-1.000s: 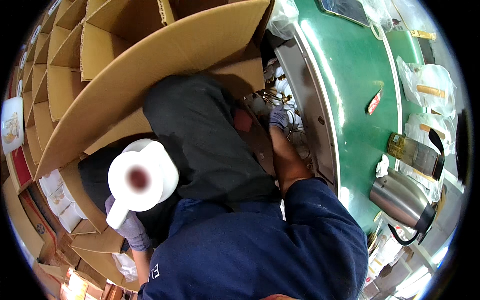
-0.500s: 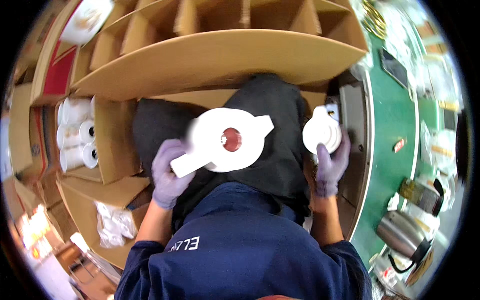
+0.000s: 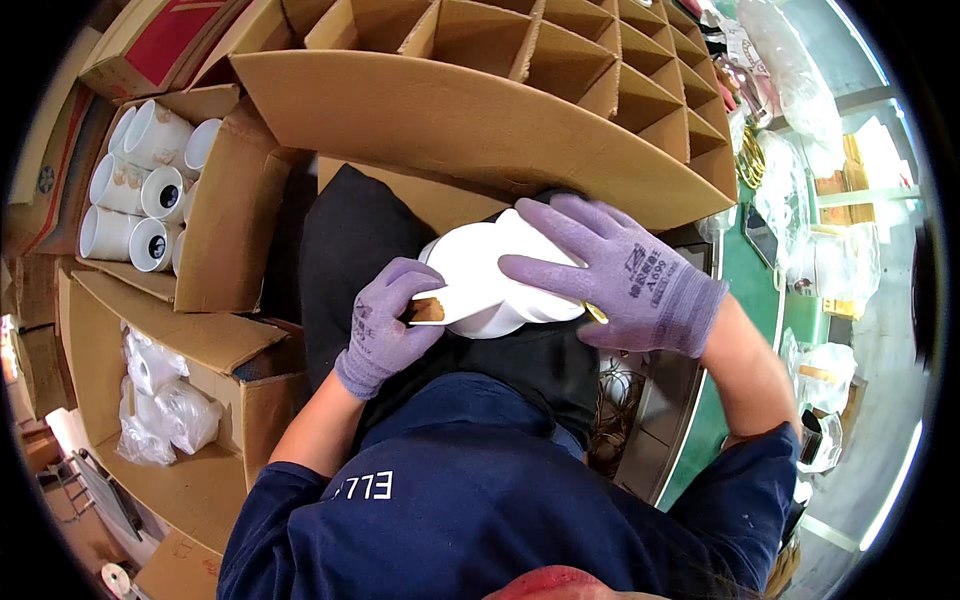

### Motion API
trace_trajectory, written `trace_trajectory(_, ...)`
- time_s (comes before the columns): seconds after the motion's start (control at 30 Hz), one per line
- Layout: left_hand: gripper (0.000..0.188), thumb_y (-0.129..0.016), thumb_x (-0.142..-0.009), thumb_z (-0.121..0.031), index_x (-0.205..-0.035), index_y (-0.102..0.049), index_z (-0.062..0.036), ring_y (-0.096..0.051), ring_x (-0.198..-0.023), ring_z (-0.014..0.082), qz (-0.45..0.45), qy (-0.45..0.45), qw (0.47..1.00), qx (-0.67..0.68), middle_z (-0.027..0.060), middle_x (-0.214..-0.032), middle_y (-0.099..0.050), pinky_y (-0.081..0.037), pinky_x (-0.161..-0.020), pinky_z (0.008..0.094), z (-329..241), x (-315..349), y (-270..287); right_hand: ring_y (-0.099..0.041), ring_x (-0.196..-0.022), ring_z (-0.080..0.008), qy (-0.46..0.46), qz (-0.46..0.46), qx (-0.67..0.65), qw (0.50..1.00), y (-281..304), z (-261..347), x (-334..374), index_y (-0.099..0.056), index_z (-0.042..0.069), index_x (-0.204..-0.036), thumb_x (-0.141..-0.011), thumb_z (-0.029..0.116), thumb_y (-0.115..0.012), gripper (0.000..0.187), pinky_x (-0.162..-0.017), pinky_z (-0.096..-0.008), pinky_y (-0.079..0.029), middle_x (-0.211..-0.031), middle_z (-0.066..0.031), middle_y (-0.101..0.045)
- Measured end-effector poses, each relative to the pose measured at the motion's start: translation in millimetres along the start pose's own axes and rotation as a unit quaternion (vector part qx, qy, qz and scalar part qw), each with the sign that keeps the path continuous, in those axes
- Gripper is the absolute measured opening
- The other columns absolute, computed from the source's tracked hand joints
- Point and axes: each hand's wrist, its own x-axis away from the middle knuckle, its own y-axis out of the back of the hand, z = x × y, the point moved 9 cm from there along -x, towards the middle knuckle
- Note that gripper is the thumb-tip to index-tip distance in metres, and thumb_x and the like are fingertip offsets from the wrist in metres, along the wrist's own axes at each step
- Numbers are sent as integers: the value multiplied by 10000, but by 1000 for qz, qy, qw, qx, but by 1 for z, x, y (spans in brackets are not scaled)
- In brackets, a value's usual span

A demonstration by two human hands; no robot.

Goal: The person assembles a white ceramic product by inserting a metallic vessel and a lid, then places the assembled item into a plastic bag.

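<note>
A white plastic body with a square, hollow arm rests over my lap on black trousers. My left hand, in a purple-grey glove, is closed around that arm, whose open end shows brown inside. Against the body's top and right side lies a smaller white plastic part. My right hand, gloved alike, holds this part, fingers stretched over its upper edge. A small yellow bit shows by the right hand. Glare and the hand hide where the two white pieces meet.
A large carton with cardboard dividers stands ahead. At left, one carton holds several white cylinders; a nearer carton holds clear-bagged parts. The green worktable at right bears a phone and plastic bags.
My right hand has come in from the right with the smaller white part and now has it against the body. The left hand still grips the body's arm. The view has turned.
</note>
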Motion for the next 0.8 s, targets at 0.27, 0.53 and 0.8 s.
trace_trajectory(0.27,272,-742,-663,-58,-925,-668,-61,-668,-820,308,2,-2,1000,16,129,-937,-648,-542,-716,365,7,-2,-1,-575,-1179,-369,17,-18,-8,1000,-5,-5,-10,-482,175,-1435,-617,252,-878,912,-992,-449,-491,-1393,-179,-497)
trace_trajectory(0.53,244,-747,-666,-89,-896,-667,-94,-651,-746,310,-11,19,999,-33,103,-862,-618,-520,-654,367,5,-2,-9,-605,-1008,-381,-292,-22,-113,950,-39,-36,14,-453,0,-1416,-681,337,-875,912,-867,-421,-506,-1156,-215,-548)
trace_trajectory(0.8,231,-752,-670,-112,-883,-664,-96,-649,-742,325,-14,15,1000,-23,112,-850,-612,-510,-634,378,5,-5,-8,-483,-1296,-455,52,-21,3,998,-5,7,-3,-498,100,-1410,-559,195,-900,947,-1087,-503,-429,-1368,-237,-494)
